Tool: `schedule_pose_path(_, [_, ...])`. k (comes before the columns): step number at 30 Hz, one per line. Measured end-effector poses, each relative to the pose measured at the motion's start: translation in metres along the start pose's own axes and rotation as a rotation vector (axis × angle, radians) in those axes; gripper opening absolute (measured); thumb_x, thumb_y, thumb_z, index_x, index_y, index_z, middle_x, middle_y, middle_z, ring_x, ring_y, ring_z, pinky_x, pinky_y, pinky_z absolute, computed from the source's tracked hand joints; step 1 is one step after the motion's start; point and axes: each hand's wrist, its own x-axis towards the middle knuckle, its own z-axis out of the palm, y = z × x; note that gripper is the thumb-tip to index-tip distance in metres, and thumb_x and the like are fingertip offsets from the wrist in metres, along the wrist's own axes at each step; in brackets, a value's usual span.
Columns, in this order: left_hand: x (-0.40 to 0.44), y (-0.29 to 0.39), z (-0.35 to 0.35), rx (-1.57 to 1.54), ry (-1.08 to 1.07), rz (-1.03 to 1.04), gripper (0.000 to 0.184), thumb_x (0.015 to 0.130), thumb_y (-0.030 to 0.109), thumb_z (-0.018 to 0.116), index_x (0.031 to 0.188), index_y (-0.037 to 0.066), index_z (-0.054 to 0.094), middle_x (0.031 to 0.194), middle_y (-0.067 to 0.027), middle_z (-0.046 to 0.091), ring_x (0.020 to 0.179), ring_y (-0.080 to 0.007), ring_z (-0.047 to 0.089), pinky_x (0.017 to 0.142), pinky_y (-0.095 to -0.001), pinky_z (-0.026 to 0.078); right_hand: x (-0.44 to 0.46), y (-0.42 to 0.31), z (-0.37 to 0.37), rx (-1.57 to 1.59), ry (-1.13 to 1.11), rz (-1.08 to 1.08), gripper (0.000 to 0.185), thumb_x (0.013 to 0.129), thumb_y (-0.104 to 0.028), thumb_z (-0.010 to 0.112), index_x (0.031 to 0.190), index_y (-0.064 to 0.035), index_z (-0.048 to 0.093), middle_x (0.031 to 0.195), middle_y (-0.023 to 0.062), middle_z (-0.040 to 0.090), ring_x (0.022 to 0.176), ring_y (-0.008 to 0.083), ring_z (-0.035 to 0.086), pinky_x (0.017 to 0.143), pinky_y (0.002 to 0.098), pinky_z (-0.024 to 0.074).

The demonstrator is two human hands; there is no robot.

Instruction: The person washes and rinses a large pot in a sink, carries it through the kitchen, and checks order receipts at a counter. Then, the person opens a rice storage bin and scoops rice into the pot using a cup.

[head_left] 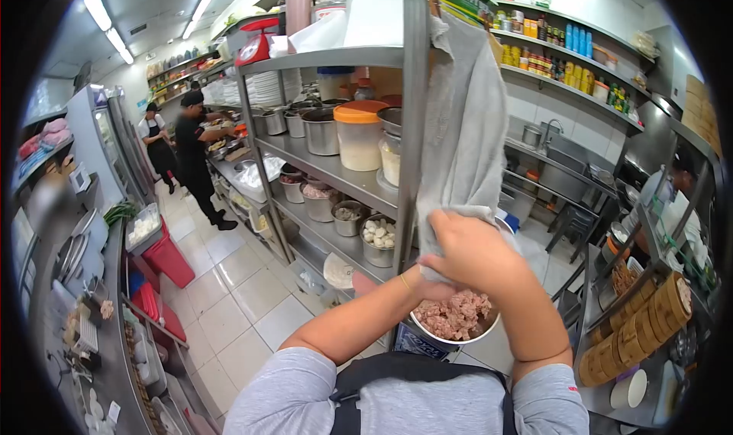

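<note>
A long grey cloth [466, 107] hangs down beside the metal shelf post. My right hand [469, 248] is closed round its lower end, fingers wrapped in the fabric. Crossing beneath it, my left hand [439, 289] is at the cloth too, with its fingers mostly hidden behind the right hand and wrist. Just below both hands, a round bucket [414, 330] with a blue label holds minced meat [456, 313]. My forearms cover part of its rim.
The metal shelf rack [336, 164] carries steel pots and an orange-lidded tub [359, 133]. Bamboo steamers [637, 332] are stacked at right. Two people stand working in the far left aisle, and another person is partly visible at right. A red bin [169, 256] stands left.
</note>
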Motion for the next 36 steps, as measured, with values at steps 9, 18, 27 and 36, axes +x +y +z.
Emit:
schedule_pose_path(9, [-0.023,0.037,-0.029,0.659,0.150,0.027,0.044,0.093,0.029,0.051,0.130,0.006,0.045,0.123,-0.0122,0.054,0.111,-0.0185,0.054,0.092,-0.0342,0.047,0.021,-0.078,-0.023,1.810,-0.907,-0.350,0.022,0.089,-0.024,0.057,0.094,-0.0020,0.056,0.081,0.0086,0.062,0.065,0.0137,0.061,0.049,0.0238,0.0449])
schedule_pose_path(18, [-0.107,0.096,-0.025,0.377,0.373,-0.063,0.046,0.093,0.026,0.052,0.132,0.005,0.043,0.127,-0.0104,0.051,0.113,-0.0160,0.051,0.094,-0.0325,0.045,0.055,-0.090,0.067,2.346,-1.059,-0.298,0.017,0.090,-0.015,0.052,0.098,-0.0006,0.049,0.075,0.0094,0.053,0.054,0.0120,0.049,0.041,0.0215,0.0389])
schedule_pose_path(27, [-0.336,0.167,0.057,1.168,0.729,0.341,0.051,0.093,0.035,0.054,0.133,0.006,0.043,0.127,-0.0055,0.048,0.115,-0.0135,0.045,0.095,-0.0293,0.038,0.050,-0.067,0.204,1.622,-1.046,0.080,0.023,0.082,-0.006,0.061,0.102,-0.0033,0.051,0.085,0.0114,0.062,0.071,0.0179,0.063,0.056,0.0266,0.0507])
schedule_pose_path(36, [-0.520,0.129,0.288,1.787,0.581,1.071,0.036,0.089,0.043,0.053,0.105,0.011,0.061,0.123,-0.0147,0.046,0.126,-0.0380,0.036,0.101,-0.0580,0.036,0.055,-0.243,0.479,0.163,-1.315,-0.415,0.049,0.078,-0.032,0.067,0.115,-0.0026,0.057,0.099,0.0179,0.066,0.093,0.0300,0.063,0.080,0.0380,0.0492])
